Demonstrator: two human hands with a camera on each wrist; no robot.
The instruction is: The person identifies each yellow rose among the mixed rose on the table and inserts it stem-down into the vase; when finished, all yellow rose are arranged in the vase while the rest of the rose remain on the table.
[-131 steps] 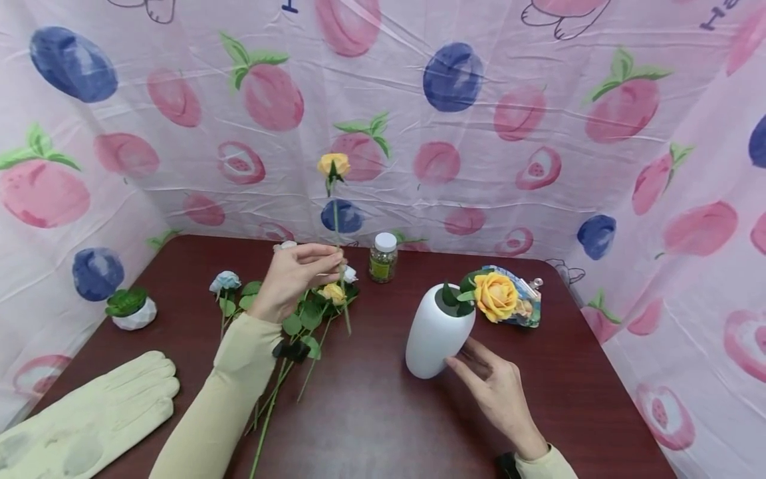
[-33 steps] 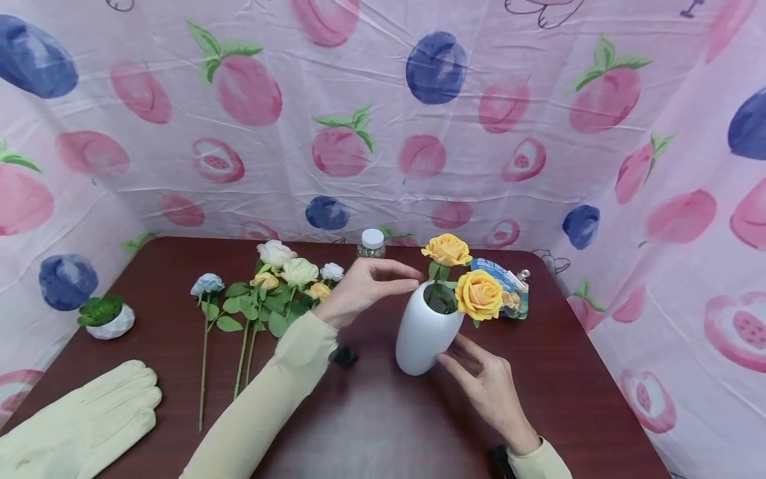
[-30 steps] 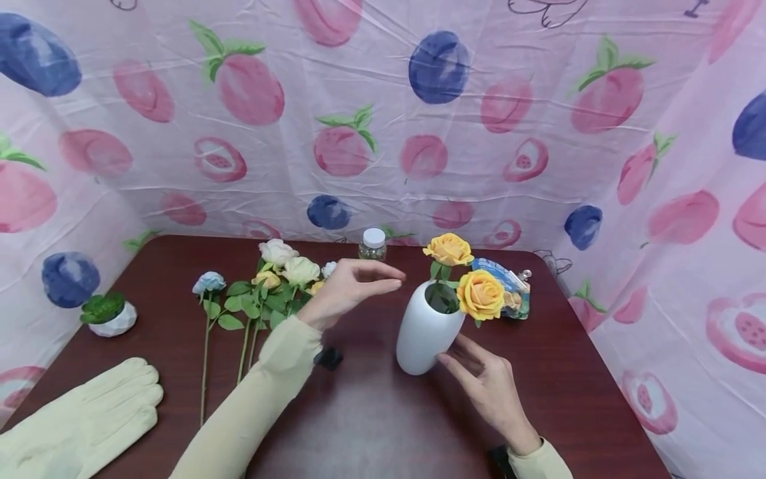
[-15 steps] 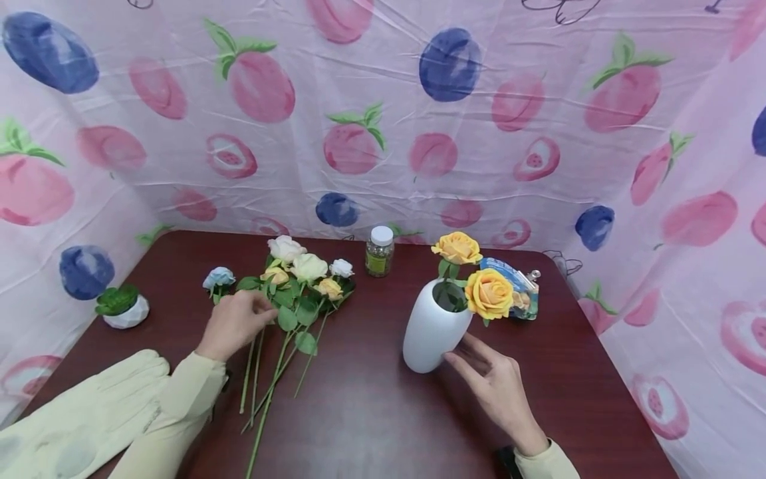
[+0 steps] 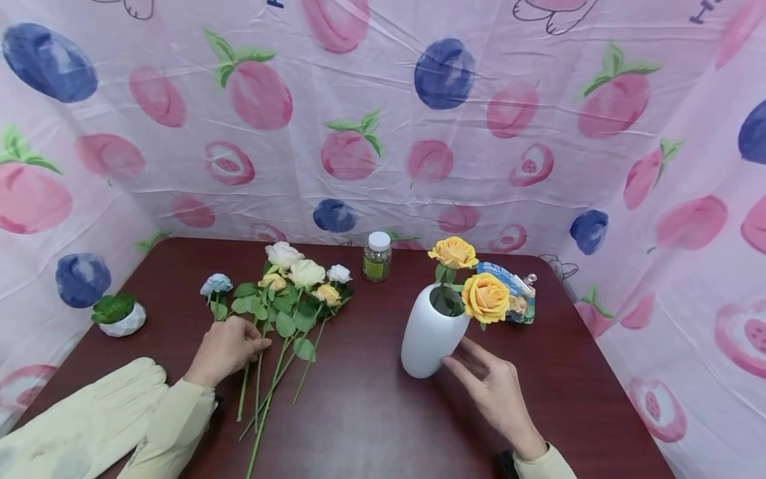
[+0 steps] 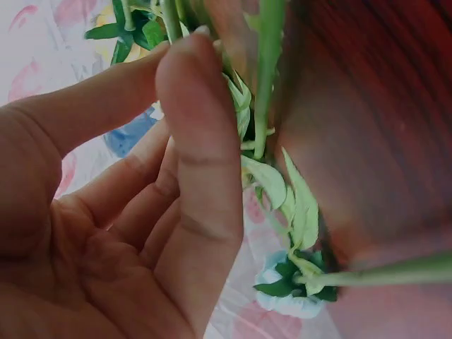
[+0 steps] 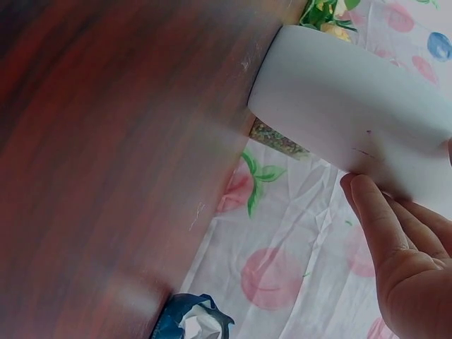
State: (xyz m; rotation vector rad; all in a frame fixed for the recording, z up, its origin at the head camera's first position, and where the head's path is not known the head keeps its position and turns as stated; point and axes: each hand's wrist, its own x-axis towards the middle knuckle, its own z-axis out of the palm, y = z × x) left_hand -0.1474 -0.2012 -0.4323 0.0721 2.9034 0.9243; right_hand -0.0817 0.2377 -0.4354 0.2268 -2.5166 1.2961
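Observation:
My left hand (image 5: pixel 226 349) is low over the flower stems at the left, thumb and fingertips meeting at a green rose stem (image 6: pixel 170 20); which bloom it belongs to is hidden. Around it lie a light-blue rose (image 5: pixel 216 285), a pale pink rose (image 5: pixel 284 254), a cream rose (image 5: pixel 306 273), a small white rose (image 5: pixel 339 273) and two yellow roses. My right hand (image 5: pixel 493 392) holds the white vase (image 5: pixel 432 339) by its lower side, thumb and fingers against the wall. Two large yellow roses stand in the vase, one upright (image 5: pixel 453 253), one leaning right (image 5: pixel 486 298).
A white-capped jar (image 5: pixel 377 258) stands at the back. Behind the vase is a blue packet with a clip (image 5: pixel 522 293). At the left are a potted succulent (image 5: pixel 120 315) and a cream glove (image 5: pixel 90 416). Fruit-printed cloth (image 5: pixel 383 179) hangs behind the dark red table (image 5: pixel 371 426).
The second yellow rose went from my left hand into the vase. That hand let go, swung left to the lying flowers and slid down toward the stems. My right hand stays on the vase.

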